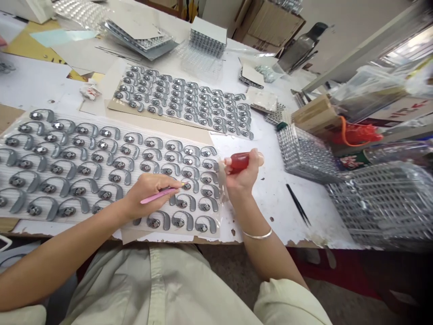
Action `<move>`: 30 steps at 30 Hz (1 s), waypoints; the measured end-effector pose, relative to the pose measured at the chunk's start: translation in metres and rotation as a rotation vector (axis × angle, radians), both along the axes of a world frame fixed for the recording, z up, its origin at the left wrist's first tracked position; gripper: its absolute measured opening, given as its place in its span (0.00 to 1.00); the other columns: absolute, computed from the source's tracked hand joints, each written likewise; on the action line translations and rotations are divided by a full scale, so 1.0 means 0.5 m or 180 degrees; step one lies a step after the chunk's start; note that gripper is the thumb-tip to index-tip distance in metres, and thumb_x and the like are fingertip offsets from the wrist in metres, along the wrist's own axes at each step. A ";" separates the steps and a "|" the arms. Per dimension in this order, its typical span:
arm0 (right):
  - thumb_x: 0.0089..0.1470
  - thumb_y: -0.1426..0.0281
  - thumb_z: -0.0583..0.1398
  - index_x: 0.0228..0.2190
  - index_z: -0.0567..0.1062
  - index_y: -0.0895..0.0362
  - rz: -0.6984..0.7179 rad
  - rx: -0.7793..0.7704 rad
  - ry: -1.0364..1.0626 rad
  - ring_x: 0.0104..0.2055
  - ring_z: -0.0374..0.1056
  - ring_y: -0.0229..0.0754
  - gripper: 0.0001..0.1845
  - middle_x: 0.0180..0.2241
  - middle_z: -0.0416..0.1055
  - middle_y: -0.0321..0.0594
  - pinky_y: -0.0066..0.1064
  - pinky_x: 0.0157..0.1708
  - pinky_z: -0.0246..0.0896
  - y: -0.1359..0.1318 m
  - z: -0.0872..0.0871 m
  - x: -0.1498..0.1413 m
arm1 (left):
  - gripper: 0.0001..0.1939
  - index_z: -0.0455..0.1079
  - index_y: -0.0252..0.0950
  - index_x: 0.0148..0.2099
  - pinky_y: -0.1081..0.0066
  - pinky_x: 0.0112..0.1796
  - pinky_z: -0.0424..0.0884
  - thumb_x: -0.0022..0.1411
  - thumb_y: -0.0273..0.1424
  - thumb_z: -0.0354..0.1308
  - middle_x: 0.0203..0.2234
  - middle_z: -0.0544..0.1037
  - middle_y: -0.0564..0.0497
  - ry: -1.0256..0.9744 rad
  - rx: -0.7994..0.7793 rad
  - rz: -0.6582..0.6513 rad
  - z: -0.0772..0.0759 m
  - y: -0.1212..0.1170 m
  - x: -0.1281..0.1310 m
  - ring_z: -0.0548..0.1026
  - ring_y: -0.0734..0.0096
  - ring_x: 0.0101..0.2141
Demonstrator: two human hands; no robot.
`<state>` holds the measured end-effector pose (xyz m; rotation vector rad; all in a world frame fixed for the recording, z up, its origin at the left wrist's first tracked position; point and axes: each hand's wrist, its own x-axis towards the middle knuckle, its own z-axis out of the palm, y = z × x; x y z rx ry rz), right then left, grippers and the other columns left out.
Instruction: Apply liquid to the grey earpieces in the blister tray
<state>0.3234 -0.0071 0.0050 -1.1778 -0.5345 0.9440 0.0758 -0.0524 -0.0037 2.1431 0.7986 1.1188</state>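
Observation:
My left hand is closed on pink tweezers, their tip pointing right over the near sheet of several grey ear-hook parts, each with a round metal piece. My right hand grips a small red bottle, held sideways with its tip toward the sheet's right edge. Both hands hover at the lower right corner of that sheet. A thin silver bangle circles my right wrist.
A second sheet of grey parts lies farther back on cardboard. Stacked clear blister trays sit to the right, more trays at the table's right edge. Black tweezers lie on the white table. Boxes and trays crowd the back.

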 end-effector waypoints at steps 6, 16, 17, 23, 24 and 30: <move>0.36 0.53 0.66 0.26 0.55 0.52 0.0128 -0.0182 0.0245 0.19 0.65 0.33 0.27 0.21 0.61 0.23 0.30 0.23 0.68 0.023 0.038 0.049 | 0.07 0.75 0.37 0.41 0.75 0.36 0.78 0.59 0.25 0.60 0.35 0.81 0.52 0.0123 0.0580 0.0434 0.027 0.003 -0.020 0.80 0.69 0.34; 0.40 0.49 0.64 0.26 0.59 0.53 0.0195 -0.0069 -0.0144 0.18 0.66 0.36 0.26 0.18 0.61 0.25 0.24 0.15 0.59 -0.075 0.066 0.043 | 0.14 0.71 0.33 0.47 0.75 0.39 0.79 0.58 0.20 0.60 0.36 0.81 0.49 0.0179 0.0934 0.0583 0.035 -0.097 -0.047 0.80 0.70 0.36; 0.41 0.48 0.63 0.27 0.60 0.53 0.0022 0.0046 -0.0288 0.17 0.66 0.36 0.25 0.18 0.62 0.26 0.22 0.12 0.53 -0.095 0.066 0.035 | 0.14 0.71 0.32 0.47 0.76 0.40 0.78 0.58 0.19 0.60 0.36 0.81 0.48 0.0128 0.0944 0.0596 0.027 -0.110 -0.043 0.80 0.70 0.36; 0.45 0.51 0.62 0.38 0.67 0.55 -0.0491 0.0403 -0.0680 0.19 0.65 0.34 0.25 0.25 0.67 0.32 0.22 0.11 0.51 -0.196 0.033 -0.026 | 0.14 0.69 0.32 0.47 0.70 0.36 0.77 0.58 0.17 0.56 0.38 0.80 0.45 0.0306 0.1059 0.0752 -0.026 -0.159 -0.015 0.79 0.68 0.37; 0.44 0.54 0.64 0.38 0.68 0.55 -0.0542 0.0461 -0.0742 0.20 0.66 0.34 0.24 0.27 0.67 0.33 0.22 0.12 0.53 -0.205 0.026 -0.036 | 0.15 0.69 0.33 0.48 0.69 0.35 0.77 0.58 0.17 0.56 0.39 0.80 0.44 0.0368 0.1090 0.0716 -0.032 -0.163 -0.011 0.79 0.67 0.36; 0.44 0.61 0.64 0.35 0.69 0.55 -0.0387 0.0676 -0.0987 0.21 0.64 0.32 0.16 0.32 0.67 0.35 0.24 0.14 0.54 -0.213 -0.002 -0.089 | 0.12 0.68 0.31 0.45 0.67 0.30 0.72 0.58 0.19 0.58 0.37 0.80 0.43 0.0477 0.1223 0.0575 -0.038 -0.165 0.007 0.76 0.68 0.29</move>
